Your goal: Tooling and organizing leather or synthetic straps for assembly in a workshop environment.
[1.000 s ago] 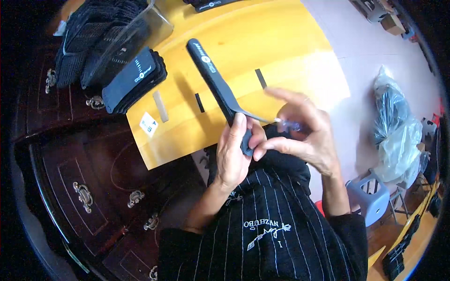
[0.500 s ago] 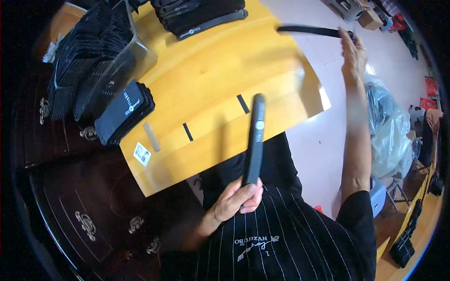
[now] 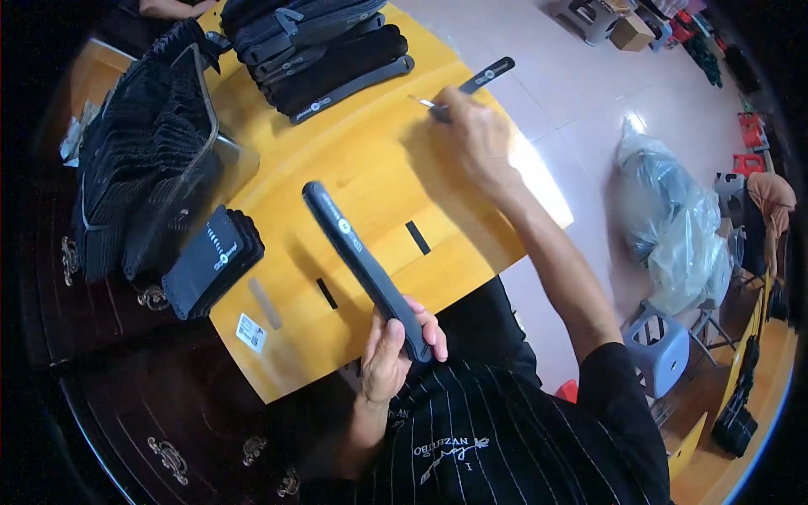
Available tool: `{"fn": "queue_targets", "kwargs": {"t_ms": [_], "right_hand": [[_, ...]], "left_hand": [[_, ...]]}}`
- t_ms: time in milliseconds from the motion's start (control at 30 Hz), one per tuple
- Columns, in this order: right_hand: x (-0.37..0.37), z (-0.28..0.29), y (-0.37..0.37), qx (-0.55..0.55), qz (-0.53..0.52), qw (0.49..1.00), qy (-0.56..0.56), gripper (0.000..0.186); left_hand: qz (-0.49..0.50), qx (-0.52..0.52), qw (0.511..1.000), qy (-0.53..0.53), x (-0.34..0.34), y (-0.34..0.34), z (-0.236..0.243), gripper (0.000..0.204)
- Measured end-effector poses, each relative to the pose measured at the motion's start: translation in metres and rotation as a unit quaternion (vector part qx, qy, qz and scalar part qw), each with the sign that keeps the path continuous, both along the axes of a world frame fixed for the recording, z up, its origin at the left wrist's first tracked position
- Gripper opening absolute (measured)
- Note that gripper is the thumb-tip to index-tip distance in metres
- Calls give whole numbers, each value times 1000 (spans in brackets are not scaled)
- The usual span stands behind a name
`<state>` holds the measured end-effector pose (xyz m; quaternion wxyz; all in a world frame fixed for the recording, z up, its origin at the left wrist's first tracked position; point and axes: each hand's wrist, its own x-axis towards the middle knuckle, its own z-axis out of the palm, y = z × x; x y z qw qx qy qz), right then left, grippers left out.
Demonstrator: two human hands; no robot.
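My left hand [image 3: 385, 353] grips a long black strap bundle [image 3: 353, 252] with a white printed mark, held upright over the board's near edge. My right hand [image 3: 475, 139] is closed on another black strap [image 3: 492, 71] at the right side of the yellow board [image 3: 370, 160]; a thin pale item [image 3: 421, 99] pokes out by its fingertips, too small to name. A small pile of black pieces [image 3: 206, 265] lies at the board's left. Two short dark strips [image 3: 418, 237] and a white label [image 3: 251, 334] are on the board.
Stacked black straps [image 3: 320, 59] lie at the back, a clear bin of black pieces [image 3: 147, 168] at left. Another person's forearm [image 3: 172, 8] shows top left. Right on the floor are a plastic-wrapped bundle [image 3: 673, 227] and a stool [image 3: 652, 349]. A dark cabinet [image 3: 126, 396] stands lower left.
My right hand left the bundle with a strap, swung out to the right, and has since come back over the board's far right part. My left hand keeps its grip. The view has shifted.
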<state>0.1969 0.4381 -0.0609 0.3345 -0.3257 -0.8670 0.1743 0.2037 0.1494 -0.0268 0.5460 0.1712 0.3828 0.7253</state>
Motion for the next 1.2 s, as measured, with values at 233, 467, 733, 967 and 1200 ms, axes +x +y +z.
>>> {"fn": "queue_targets", "kwargs": {"t_ms": [233, 467, 733, 967, 1200], "right_hand": [[-50, -7, -6, -43, 17, 998, -33, 16], [-68, 4, -13, -121, 30, 989, -80, 41], [-49, 12, -11, -172, 44, 984, -14, 57], [35, 47, -56, -254, 76, 962, 66, 34], [120, 86, -151, -452, 97, 880, 109, 19]], "left_hand": [[25, 15, 1000, 0, -12, -2, -8, 32], [47, 2, 999, 17, -26, -8, -12, 31], [52, -46, 996, 63, -17, -17, -9, 28], [115, -32, 993, 9, -9, -18, -6, 27], [203, 44, 977, 37, -11, 5, 7, 28]]}}
